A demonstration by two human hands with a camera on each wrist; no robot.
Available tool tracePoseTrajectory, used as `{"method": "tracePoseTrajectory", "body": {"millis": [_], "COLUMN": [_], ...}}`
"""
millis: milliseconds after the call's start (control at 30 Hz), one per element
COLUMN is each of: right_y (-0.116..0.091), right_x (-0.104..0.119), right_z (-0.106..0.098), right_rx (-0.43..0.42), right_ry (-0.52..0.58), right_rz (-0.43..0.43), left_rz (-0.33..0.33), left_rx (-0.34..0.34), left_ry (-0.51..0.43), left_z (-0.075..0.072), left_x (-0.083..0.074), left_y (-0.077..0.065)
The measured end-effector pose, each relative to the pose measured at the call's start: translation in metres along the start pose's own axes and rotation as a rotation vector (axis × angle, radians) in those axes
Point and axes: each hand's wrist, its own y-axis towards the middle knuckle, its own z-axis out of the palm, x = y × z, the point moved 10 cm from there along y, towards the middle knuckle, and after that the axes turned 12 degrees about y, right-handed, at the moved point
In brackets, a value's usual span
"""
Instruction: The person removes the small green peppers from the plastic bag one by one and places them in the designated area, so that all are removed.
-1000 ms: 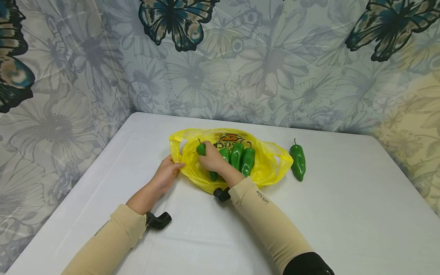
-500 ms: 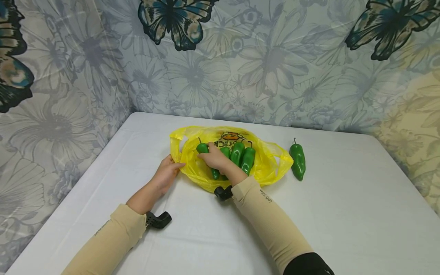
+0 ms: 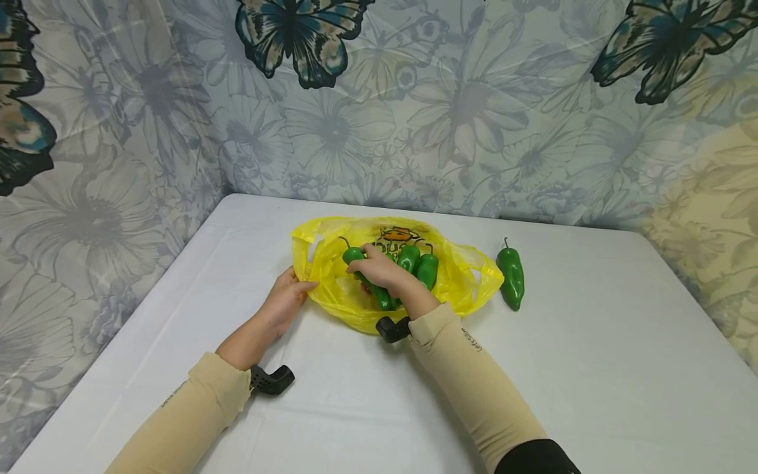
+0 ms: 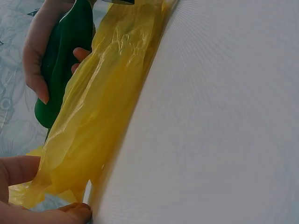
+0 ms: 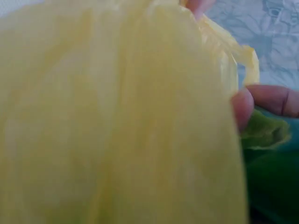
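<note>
A yellow plastic bag (image 3: pixel 331 306) lies on the table with its mouth spread, several green peppers inside. At its left side my left hand (image 3: pixel 285 299) pinches the bag's handle edge; the finger and thumb show on the plastic in the left wrist view. Over the bag's mouth, my right hand (image 3: pixel 381 270) grips a long green pepper (image 3: pixel 353 255), stem end to the upper left. Just right of that hand two more peppers show, one upright pepper (image 3: pixel 408 259) and another pepper (image 3: pixel 427 270). In the right wrist view the bag (image 5: pixel 121 116) hides most of the hand.
One loose green pepper (image 3: pixel 512 278) lies on the white tablecloth (image 3: pixel 592 342) close to the bag's right end. Behind the table hangs a floral cloth (image 3: pixel 462 118) with butterflies. A black wrist camera (image 3: pixel 392 329) sits on the right wrist near the bag's front rim.
My right hand has moved a little right and toward the body, carrying the pepper, more of which now shows along its length. The left hand stays at the bag's left side.
</note>
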Motion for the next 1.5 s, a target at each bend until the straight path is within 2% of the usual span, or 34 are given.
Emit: {"method": "tracePoseTrajectory", "body": {"millis": [100, 267, 533, 800, 1233, 1500], "right_y": [-0.002, -0.005, -0.015, -0.023, -0.043, -0.051], "right_x": [-0.002, 0.006, 0.024, 0.033, 0.033, 0.031], "right_z": [0.0, -0.006, -0.029, -0.049, -0.092, -0.115], "right_rx": [0.017, -0.001, -0.056, -0.097, -0.14, -0.157], "right_ry": [-0.013, -0.011, 0.114, 0.159, 0.253, 0.248], "right_rz": [0.009, -0.032, -0.092, -0.134, -0.172, -0.188], "left_rz": [-0.001, 0.007, 0.001, 0.008, -0.016, -0.006], "left_rx": [0.003, 0.006, 0.006, 0.004, 0.001, 0.004], "left_ry": [-0.003, -0.007, -0.013, -0.016, 0.009, 0.03], "left_z": [0.0, 0.0, 0.0, 0.0, 0.001, 0.002], "left_x": [0.001, 0.001, 0.001, 0.0, 0.003, 0.002], "left_y": [0.001, 0.001, 0.0, 0.0, 0.0, -0.001]}}
